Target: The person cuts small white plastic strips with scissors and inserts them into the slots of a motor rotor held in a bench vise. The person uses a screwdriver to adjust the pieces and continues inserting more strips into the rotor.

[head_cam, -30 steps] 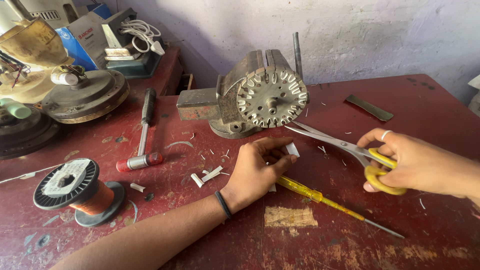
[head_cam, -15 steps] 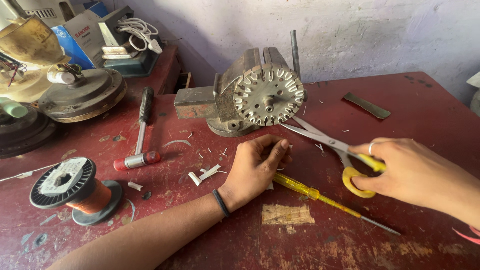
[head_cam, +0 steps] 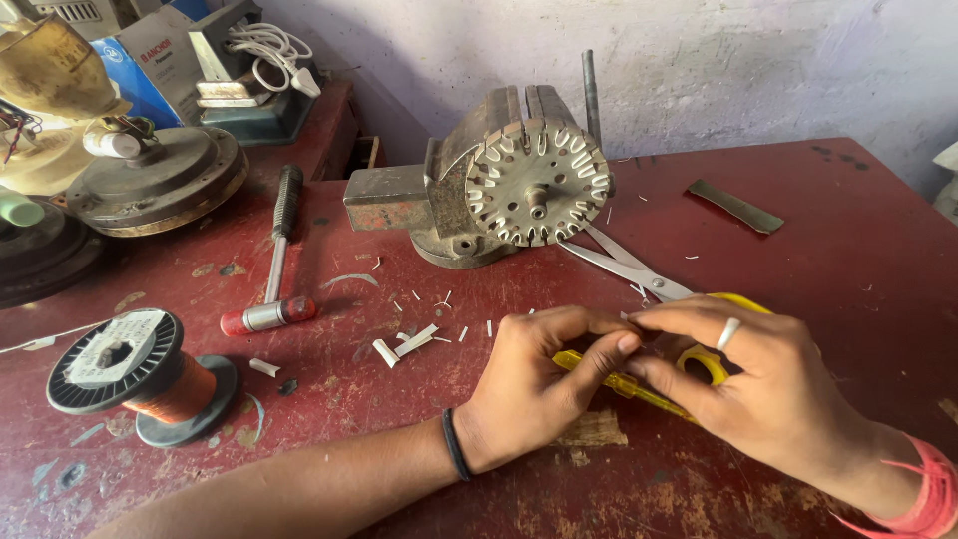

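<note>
My left hand (head_cam: pixel 539 384) rests on the red table (head_cam: pixel 848 260), its fingertips pinched on a small white piece that is mostly hidden. The thumb and forefinger of my right hand (head_cam: pixel 763 389) meet those fingertips. That hand wears a ring and still carries yellow-handled scissors (head_cam: pixel 627 264), whose blades point away toward the vise. Under both hands lies a yellow screwdriver (head_cam: pixel 602 376). A round slotted metal stator (head_cam: pixel 539 185) is clamped in the grey vise (head_cam: pixel 399 200) just beyond.
Cut white slips (head_cam: pixel 409 341) are scattered left of my hands. A red-headed hammer (head_cam: pixel 274 262) and a spool of copper wire (head_cam: pixel 130 371) lie at the left, with fan motor parts (head_cam: pixel 150 180) behind. A flat metal strip (head_cam: pixel 738 207) lies far right.
My right hand has swung the scissors in and down to meet my left hand, so the fingertips now touch. The camera has moved closer to the table.
</note>
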